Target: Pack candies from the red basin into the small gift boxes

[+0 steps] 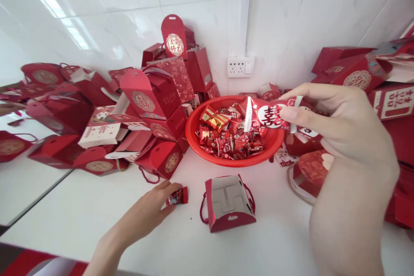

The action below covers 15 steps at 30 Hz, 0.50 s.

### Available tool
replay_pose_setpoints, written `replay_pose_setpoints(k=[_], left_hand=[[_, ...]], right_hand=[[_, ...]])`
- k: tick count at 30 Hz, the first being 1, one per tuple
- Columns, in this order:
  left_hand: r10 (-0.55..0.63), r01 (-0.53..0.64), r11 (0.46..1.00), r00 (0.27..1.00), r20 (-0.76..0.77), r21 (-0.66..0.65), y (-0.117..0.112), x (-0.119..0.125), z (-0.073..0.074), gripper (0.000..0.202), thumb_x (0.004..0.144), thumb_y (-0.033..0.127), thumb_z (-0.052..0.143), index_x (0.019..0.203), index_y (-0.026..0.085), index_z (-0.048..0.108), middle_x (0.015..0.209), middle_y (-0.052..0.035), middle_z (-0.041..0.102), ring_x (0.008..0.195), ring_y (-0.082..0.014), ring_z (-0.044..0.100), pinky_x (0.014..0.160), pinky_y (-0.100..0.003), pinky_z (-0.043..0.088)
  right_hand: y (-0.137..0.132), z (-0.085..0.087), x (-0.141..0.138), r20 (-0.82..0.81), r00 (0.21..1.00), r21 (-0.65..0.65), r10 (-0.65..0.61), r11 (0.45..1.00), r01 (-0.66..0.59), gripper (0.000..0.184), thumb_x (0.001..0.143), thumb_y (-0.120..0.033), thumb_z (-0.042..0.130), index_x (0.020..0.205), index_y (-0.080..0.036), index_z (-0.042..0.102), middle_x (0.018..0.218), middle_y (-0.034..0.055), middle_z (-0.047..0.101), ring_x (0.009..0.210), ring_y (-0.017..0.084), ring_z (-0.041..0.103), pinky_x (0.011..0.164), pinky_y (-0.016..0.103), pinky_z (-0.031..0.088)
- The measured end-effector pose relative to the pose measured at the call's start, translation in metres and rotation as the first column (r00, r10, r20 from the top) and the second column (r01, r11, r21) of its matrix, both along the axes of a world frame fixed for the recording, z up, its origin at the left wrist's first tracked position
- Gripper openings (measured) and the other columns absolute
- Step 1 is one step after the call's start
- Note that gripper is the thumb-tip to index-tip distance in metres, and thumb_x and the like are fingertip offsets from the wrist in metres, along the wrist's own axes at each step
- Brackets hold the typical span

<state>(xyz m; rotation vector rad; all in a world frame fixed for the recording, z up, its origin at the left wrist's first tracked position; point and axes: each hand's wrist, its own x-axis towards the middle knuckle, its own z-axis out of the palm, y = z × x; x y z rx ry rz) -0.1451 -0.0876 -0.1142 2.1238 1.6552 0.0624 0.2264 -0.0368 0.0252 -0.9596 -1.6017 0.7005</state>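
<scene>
Raised close to the camera, my right hand (343, 125) pinches a red wrapped candy (267, 114) by one end, between thumb and fingers. Its wrapper bears a white circle with dark lettering. Low on the left, my left hand (161, 200) closes on another wrapped candy (181, 196), red with a darker, shiny part, just above or on the table. Between the hands an open red gift box (231, 222) with dark red cord handles shows its bare grey-white inside. Behind it sits a red plastic basket (223, 161) heaped with red and gold wrapped candies (218, 121), partly hidden by the raised candy.
Red gift boxes (152, 95) are piled at the back left against the tiled wall (194, 21). More boxes (352, 73) stack up on the right, beside my right arm. A wall socket (240, 67) is behind the basket. Everything stands on a white table (145, 241).
</scene>
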Motion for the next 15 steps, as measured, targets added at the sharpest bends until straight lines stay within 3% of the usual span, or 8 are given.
replay_pose_setpoints(k=[2,5,8,10,12,15], left_hand=[[-0.018,0.018,1.0,0.998,0.058,-0.011,0.004,0.006,0.003,0.037,0.09,0.026,0.053,0.123,0.024,0.068,0.119,-0.01,0.072,0.102,-0.0274,0.07,0.09,-0.037,0.053],[-0.072,0.068,0.997,0.985,0.157,0.031,0.01,0.016,0.021,0.026,0.093,0.033,0.055,0.112,0.023,0.07,0.103,-0.0068,0.073,0.085,-0.0215,0.068,0.077,-0.031,0.053],[-0.154,0.103,0.974,0.953,0.26,0.201,0.009,0.028,0.05,0.025,0.095,0.041,0.057,0.093,0.02,0.07,0.085,-0.0039,0.066,0.075,-0.0171,0.06,0.07,-0.027,0.05],[-0.227,0.116,0.938,0.917,0.328,0.325,0.007,0.04,0.07,0.023,0.094,0.041,0.061,0.09,0.02,0.07,0.085,-0.0034,0.063,0.075,-0.0156,0.057,0.069,-0.025,0.049],[-0.311,0.161,0.906,0.88,0.358,0.392,0.004,0.055,0.084,0.019,0.094,0.036,0.063,0.104,0.022,0.072,0.094,-0.0048,0.065,0.08,-0.016,0.059,0.071,-0.025,0.051],[-0.397,0.256,0.872,0.868,0.298,0.417,0.004,0.078,0.093,0.032,0.095,0.028,0.062,0.127,0.028,0.068,0.109,-0.0074,0.066,0.094,-0.0189,0.063,0.081,-0.028,0.055]], right_hand=[[-0.002,0.001,0.0,0.005,1.0,0.001,-0.008,1.0,0.008,0.017,0.075,-0.036,0.085,0.084,-0.023,0.08,0.073,0.0005,0.072,0.064,0.014,0.063,0.053,0.022,0.049],[-0.006,0.003,0.0,0.023,0.999,0.018,-0.026,1.0,0.025,0.018,0.075,-0.038,0.086,0.082,-0.023,0.08,0.073,0.0002,0.071,0.063,0.013,0.061,0.052,0.021,0.048],[-0.011,0.006,0.0,0.027,0.998,0.042,-0.057,0.998,0.056,0.021,0.072,-0.041,0.086,0.078,-0.022,0.079,0.072,0.0002,0.07,0.059,0.011,0.059,0.047,0.02,0.045],[-0.015,0.007,-0.001,0.028,0.996,0.04,-0.086,0.996,0.085,0.023,0.071,-0.043,0.087,0.079,-0.023,0.079,0.071,0.0003,0.07,0.052,0.01,0.055,0.041,0.021,0.042],[-0.019,0.008,-0.002,0.034,0.995,0.032,-0.096,0.995,0.095,0.025,0.07,-0.044,0.087,0.08,-0.023,0.08,0.068,0.0004,0.069,0.048,0.01,0.054,0.038,0.021,0.041],[-0.023,0.01,-0.003,0.038,0.996,0.029,-0.084,0.996,0.082,0.025,0.069,-0.044,0.087,0.079,-0.022,0.08,0.069,0.0009,0.068,0.051,0.011,0.056,0.039,0.021,0.042]])
